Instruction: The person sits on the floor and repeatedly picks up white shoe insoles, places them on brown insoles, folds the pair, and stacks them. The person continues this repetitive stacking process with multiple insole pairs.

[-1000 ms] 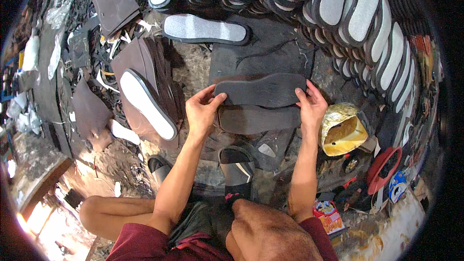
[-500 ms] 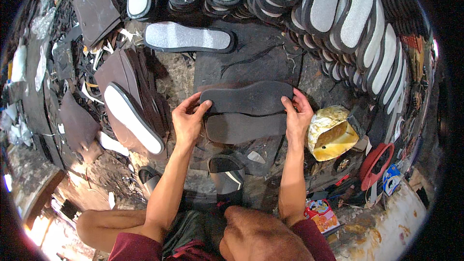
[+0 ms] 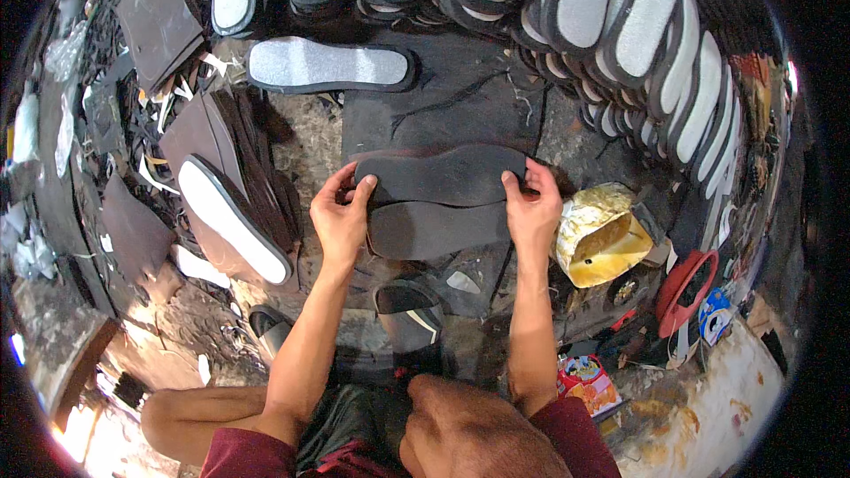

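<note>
Across the middle, a dark shoe sole (image 3: 440,175) lies sideways between my hands. My left hand (image 3: 340,218) pinches its left end, thumb on top. The right end is gripped by my right hand (image 3: 535,208), with the thumb at the edge and the fingers behind. Just nearer to me, a second dark sole (image 3: 438,230) lies on the black mat (image 3: 438,119), its far edge right along the held one. Beyond them, a sole with a pale grey top (image 3: 329,65) and black rim lies crosswise.
Stacks of pale-topped soles (image 3: 591,0) curve along the back and right. At left, a white-topped sole (image 3: 232,217) rests on brown sheets (image 3: 199,128). An open yellowed container (image 3: 604,235) stands by my right hand. A red ring-shaped thing (image 3: 688,294) and a printed packet (image 3: 588,384) lie nearer.
The whole scene has shifted slightly left in the picture. Both hands keep their hold on the ends of the sole, which sits about the same beside the second one.
</note>
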